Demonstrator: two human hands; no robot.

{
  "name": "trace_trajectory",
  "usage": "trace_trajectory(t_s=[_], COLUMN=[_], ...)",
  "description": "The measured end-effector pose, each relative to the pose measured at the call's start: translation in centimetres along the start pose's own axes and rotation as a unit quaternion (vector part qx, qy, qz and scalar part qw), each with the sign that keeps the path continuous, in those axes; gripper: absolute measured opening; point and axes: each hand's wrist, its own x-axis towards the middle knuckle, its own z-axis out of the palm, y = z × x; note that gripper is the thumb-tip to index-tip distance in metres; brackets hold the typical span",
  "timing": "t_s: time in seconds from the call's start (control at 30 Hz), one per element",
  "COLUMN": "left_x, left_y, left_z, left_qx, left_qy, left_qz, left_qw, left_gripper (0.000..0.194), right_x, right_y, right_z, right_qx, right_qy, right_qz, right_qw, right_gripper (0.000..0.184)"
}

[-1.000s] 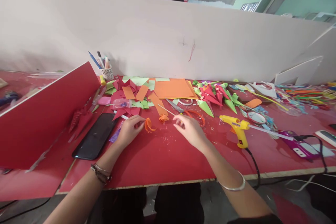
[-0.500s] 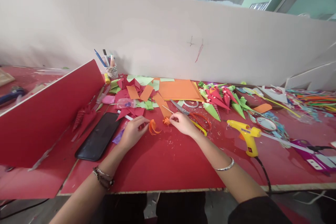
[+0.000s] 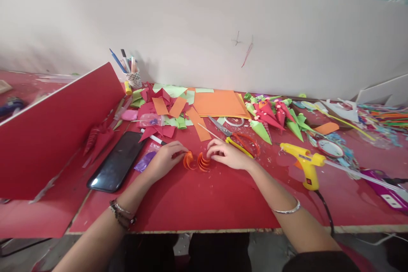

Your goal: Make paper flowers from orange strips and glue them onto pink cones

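My left hand [image 3: 167, 159] rests on the red table [image 3: 207, 195] with its fingers pinched on a curled orange paper piece [image 3: 188, 160]. My right hand [image 3: 227, 155] is closed on a second curled orange paper piece [image 3: 203, 162]. The two curls sit side by side, nearly touching, between my hands. A thin wooden stick [image 3: 208, 131] lies just behind my right hand. Red-handled scissors [image 3: 237, 138] lie to the right of that hand.
A black phone [image 3: 116, 161] lies left of my left hand, beside an upright red board [image 3: 54, 131]. Orange paper sheets [image 3: 218, 104], red and green scraps, paper cones [image 3: 270, 117] and a pen cup [image 3: 132, 77] are behind. A yellow glue gun [image 3: 306, 163] stands right.
My right hand picked up the small orange curl and brought it left, beside the curl in my left hand. The view tilted down and shifted slightly.
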Motion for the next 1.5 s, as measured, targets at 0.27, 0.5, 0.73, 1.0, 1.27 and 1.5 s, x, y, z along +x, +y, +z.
trace_trajectory(t_s=[0.27,0.5,0.73,1.0,1.27,1.5], left_x=[-0.1,-0.2,-0.2,-0.2,-0.2,-0.3], left_y=[-0.1,-0.3,-0.2,-0.2,-0.1,0.2], left_z=[0.1,0.3,0.3,0.3,0.5,0.6], left_qx=[0.009,0.017,0.016,0.027,0.036,0.044], left_qy=[0.000,0.006,0.002,-0.012,-0.016,-0.032], left_qz=[-0.012,-0.013,-0.020,-0.027,-0.026,-0.023], left_qw=[1.000,1.000,1.000,0.999,0.999,0.998], left_gripper=[0.016,0.017,0.016,0.016,0.016,0.017], right_x=[-1.0,-1.9,-1.4,-1.3,-1.0,-0.4], right_y=[-1.2,-2.2,-2.2,-2.4,-2.0,-2.2], right_z=[1.0,3.4,3.5,3.6,3.7,3.3], right_qx=[-0.002,-0.015,-0.001,0.020,-0.039,-0.060], right_qy=[0.120,0.229,0.178,0.155,0.148,0.119], right_qz=[0.055,0.024,-0.009,-0.019,-0.055,-0.080], right_qw=[0.991,0.973,0.984,0.988,0.987,0.988], right_gripper=[0.014,0.004,0.011,0.007,0.014,0.013])
